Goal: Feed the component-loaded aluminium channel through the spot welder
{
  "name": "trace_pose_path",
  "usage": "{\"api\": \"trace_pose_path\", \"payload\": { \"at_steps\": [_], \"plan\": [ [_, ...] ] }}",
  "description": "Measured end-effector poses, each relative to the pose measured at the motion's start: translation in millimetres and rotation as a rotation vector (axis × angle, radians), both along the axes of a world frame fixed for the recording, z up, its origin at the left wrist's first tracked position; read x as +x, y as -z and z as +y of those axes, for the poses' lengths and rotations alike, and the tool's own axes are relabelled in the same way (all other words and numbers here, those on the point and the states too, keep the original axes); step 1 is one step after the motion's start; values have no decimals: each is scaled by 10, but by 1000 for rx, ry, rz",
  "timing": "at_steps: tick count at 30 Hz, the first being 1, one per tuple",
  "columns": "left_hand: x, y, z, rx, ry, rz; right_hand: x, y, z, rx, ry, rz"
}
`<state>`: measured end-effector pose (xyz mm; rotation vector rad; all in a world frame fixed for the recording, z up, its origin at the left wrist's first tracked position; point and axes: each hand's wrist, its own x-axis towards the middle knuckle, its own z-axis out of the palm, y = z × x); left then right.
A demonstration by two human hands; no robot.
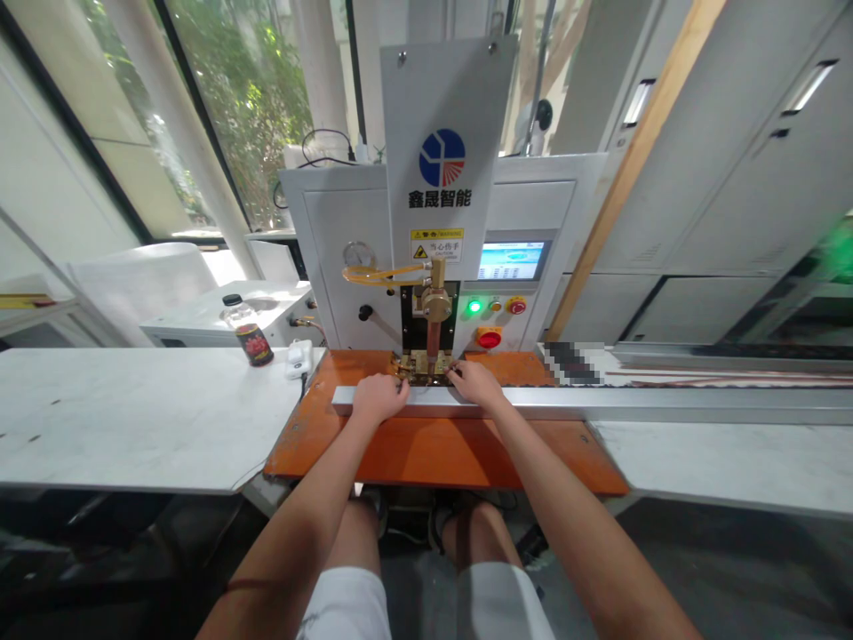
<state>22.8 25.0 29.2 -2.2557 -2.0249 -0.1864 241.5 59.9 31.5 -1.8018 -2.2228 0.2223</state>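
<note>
A long grey metal strip (600,402) lies across the orange work plate (433,449), running off to the right. My left hand (378,396) rests closed on the strip's left end. My right hand (474,384) pinches something small just right of the brass fixture (421,366); what it holds is too small to tell. Both hands sit directly under the copper electrode (433,336) of the grey welding machine (445,133). My forearms and knees fill the lower middle of the view.
A dark bottle (249,332) and a white adapter (298,357) stand on the white table (133,418) at left. The machine front carries a green lamp (474,307), red buttons (489,338) and a small screen (510,260). Grey cabinets (733,178) rise at right.
</note>
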Motion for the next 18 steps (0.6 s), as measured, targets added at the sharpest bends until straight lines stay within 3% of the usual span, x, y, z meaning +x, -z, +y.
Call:
{"api": "trace_pose_path", "payload": {
  "at_steps": [11,18],
  "plan": [
    [-13,-28,-4,-10,26,-2,24,24,-8,57,-12,49],
    [-17,-4,10,-21,2,0,16,16,-3,85,96,114]
  ]
}}
